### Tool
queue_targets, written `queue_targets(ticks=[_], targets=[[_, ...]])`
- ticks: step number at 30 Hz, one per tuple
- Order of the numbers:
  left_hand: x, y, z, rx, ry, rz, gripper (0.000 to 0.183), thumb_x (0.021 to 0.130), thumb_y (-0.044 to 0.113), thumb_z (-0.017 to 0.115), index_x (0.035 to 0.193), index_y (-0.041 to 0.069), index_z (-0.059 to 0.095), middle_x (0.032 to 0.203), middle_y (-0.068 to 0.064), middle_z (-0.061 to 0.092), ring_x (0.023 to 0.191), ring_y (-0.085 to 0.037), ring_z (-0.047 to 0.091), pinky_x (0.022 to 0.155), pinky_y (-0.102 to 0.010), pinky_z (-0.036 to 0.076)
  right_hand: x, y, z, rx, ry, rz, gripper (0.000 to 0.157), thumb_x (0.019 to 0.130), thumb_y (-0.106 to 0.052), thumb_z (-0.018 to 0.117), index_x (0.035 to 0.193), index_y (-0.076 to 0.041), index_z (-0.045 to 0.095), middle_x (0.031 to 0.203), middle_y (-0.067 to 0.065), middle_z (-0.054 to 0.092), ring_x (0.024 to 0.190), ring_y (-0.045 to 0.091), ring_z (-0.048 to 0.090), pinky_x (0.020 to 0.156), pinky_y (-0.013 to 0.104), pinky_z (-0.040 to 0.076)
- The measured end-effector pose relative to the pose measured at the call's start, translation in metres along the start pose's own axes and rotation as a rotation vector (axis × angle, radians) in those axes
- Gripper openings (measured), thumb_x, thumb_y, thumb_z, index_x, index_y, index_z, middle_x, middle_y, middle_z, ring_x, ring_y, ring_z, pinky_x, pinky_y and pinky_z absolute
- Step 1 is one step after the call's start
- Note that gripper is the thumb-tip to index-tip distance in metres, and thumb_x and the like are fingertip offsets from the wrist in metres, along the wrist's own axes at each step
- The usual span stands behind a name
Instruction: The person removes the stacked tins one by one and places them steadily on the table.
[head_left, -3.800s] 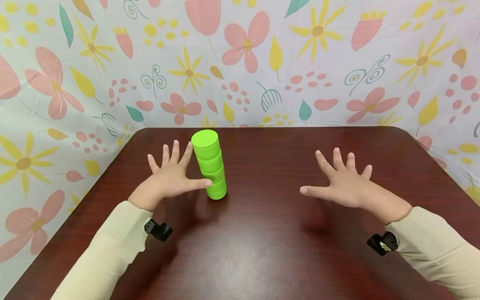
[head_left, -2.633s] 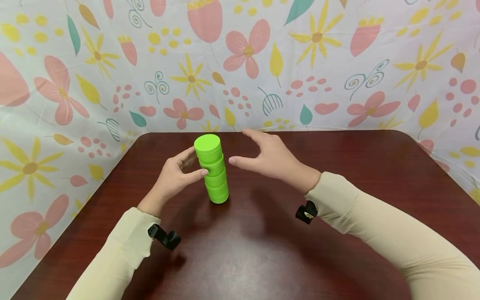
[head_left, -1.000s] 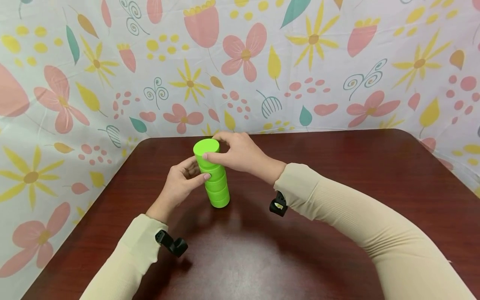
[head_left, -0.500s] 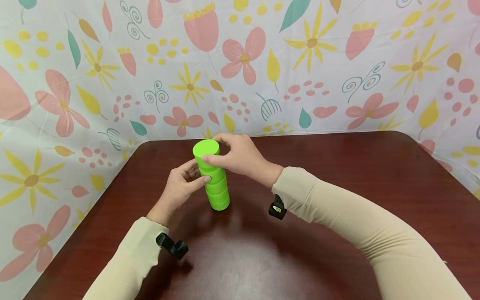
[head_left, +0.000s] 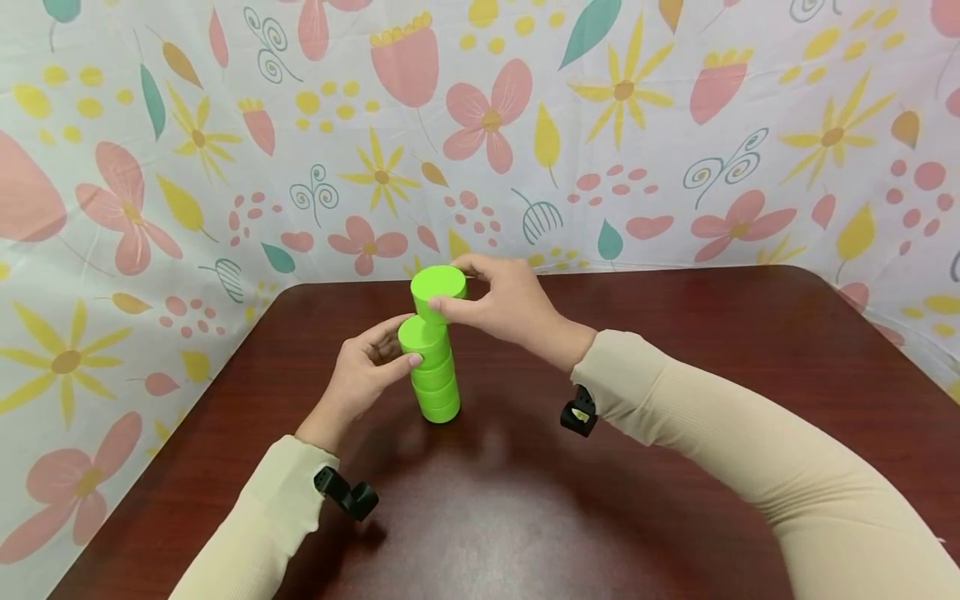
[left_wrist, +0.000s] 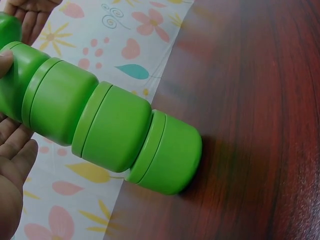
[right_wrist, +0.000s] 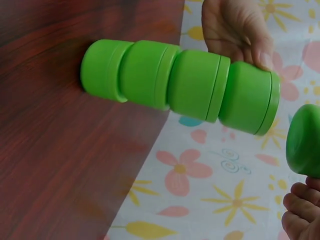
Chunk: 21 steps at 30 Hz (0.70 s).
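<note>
In the head view, my right hand [head_left: 519,305] grips a bright green round lidded jar [head_left: 438,285], thumb in front and fingers behind. This jar hangs just above a stack of several matching jars [head_left: 436,379], slightly right of its top. The right wrist view shows a gap between the held jar [right_wrist: 305,142] and the stack [right_wrist: 195,85]. My left hand [head_left: 354,375] holds the top jar of the stack [head_left: 424,337] from the left, its thumb against the front. The stack's lowest jar [left_wrist: 167,155] stands on the table.
The dark reddish-brown table [head_left: 675,375] reaches back to a white cloth [head_left: 570,108] printed with flowers and leaves. Each wrist carries a small black camera [head_left: 347,493] over a cream sleeve [head_left: 247,525].
My right hand came in from the right, took hold of the top jar and has lifted it off, up and slightly right. My left hand closed in on the stack and stays there.
</note>
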<state>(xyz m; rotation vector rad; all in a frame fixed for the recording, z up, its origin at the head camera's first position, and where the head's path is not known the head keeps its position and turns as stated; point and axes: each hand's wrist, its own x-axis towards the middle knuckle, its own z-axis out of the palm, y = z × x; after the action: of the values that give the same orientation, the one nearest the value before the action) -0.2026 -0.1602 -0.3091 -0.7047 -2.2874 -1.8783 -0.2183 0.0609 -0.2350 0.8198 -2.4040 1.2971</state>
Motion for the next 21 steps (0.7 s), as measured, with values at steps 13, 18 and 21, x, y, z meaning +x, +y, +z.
queue_targets(ticks=[13, 18, 21], targets=[[0.001, -0.001, -0.001, 0.013, 0.002, 0.01, 0.051, 0.082, 0.0, 0.066, 0.131, 0.002, 0.051, 0.12, -0.02, 0.06, 0.101, -0.01, 0.062, 0.084, -0.026, 0.051, -0.029, 0.024, -0.01, -0.021, 0.074, 0.031, 0.032, 0.074, -0.034, 0.077, 0.099, -0.017, 0.066, 0.099, -0.006, 0.068, 0.098, 0.008, 0.061, 0.082, 0.03, 0.048], [0.001, -0.001, -0.002, 0.013, 0.008, 0.009, 0.051, 0.082, -0.001, 0.067, 0.131, 0.002, 0.051, 0.12, -0.02, 0.059, 0.101, -0.009, 0.062, 0.084, -0.025, 0.051, -0.042, 0.035, -0.007, -0.019, 0.068, 0.041, 0.033, 0.073, -0.033, 0.077, 0.099, -0.016, 0.066, 0.092, -0.005, 0.068, 0.093, 0.008, 0.062, 0.078, 0.03, 0.049], [0.001, 0.0, -0.001, 0.0, 0.007, 0.005, 0.051, 0.082, 0.0, 0.066, 0.13, 0.002, 0.051, 0.119, -0.02, 0.06, 0.101, -0.01, 0.062, 0.084, -0.026, 0.051, -0.05, 0.042, -0.003, -0.025, 0.053, 0.054, 0.033, 0.073, -0.031, 0.078, 0.099, -0.016, 0.066, 0.091, -0.005, 0.068, 0.093, 0.008, 0.062, 0.078, 0.031, 0.049]])
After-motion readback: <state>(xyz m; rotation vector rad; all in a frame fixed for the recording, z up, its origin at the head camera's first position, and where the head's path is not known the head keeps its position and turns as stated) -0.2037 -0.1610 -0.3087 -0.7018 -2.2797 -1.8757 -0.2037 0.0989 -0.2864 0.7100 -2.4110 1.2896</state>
